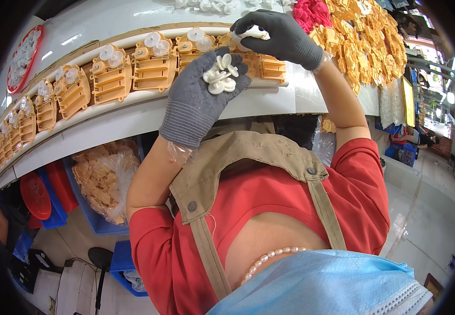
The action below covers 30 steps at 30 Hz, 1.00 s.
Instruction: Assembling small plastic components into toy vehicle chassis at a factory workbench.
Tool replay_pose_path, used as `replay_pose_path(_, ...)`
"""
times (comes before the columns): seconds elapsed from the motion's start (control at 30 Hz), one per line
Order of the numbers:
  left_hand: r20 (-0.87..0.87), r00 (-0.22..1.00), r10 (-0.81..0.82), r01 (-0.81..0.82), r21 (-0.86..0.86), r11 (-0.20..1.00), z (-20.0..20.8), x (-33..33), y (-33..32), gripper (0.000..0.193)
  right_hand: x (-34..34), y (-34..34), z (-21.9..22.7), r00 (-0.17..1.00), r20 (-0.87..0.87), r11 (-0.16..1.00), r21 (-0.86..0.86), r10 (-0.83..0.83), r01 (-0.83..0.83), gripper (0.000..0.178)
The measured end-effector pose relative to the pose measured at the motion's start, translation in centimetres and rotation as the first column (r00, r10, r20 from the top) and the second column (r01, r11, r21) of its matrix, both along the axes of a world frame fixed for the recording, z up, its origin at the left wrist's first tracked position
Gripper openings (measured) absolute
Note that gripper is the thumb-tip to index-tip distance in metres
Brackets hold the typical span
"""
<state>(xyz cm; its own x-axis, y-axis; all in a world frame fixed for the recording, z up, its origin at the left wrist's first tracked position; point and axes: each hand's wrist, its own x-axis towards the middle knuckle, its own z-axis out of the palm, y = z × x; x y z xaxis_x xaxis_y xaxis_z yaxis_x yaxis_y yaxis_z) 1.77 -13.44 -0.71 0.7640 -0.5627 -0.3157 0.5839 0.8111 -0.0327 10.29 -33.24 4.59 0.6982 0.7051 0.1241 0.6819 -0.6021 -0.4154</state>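
Cupping small white parts [220, 79] in the left hand [197, 89], fingers curled loosely about them, over the near side of the row of orange housings [154, 65] along the white surface [80, 23]. Reaching with the right hand [282, 37] over the row's right end, fingers at a white piece [258, 33]; cannot tell whether gripped. At far left, red tray [39, 46]; at far right, heaped orange pieces [372, 39].

Cupped left hand [200, 89] (right hand [285, 38] farther forward)
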Motion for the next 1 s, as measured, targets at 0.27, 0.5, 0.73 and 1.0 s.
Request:
replay_pose_path(0.27,0.215,0.976,0.016,-0.072,0.254,0.964,0.0,-0.5,0.2,0.031,0.7,0.5,-0.4,0.999,0.008,0.995,-0.091,0.035,-0.035,0.022)
replay_pose_path(0.5,0.366,0.930,-0.031,-0.109,0.357,0.928,0.6,-0.7,0.4,0.031,1.6,0.6,-0.6,0.983,0.101,0.972,-0.196,0.150,-0.129,0.023)
replay_pose_path(0.73,0.118,0.993,0.006,-0.012,0.051,0.999,-0.7,-0.1,0.2,0.033,0.7,1.6,1.1,0.950,0.254,0.981,-0.100,0.184,-0.164,0.025)
replay_pose_path(1.0,0.034,0.998,-0.055,0.063,-0.323,0.944,-1.6,0.6,0.0,0.039,-0.7,2.0,0.6,0.939,0.061,0.941,-0.043,0.339,-0.337,0.019)
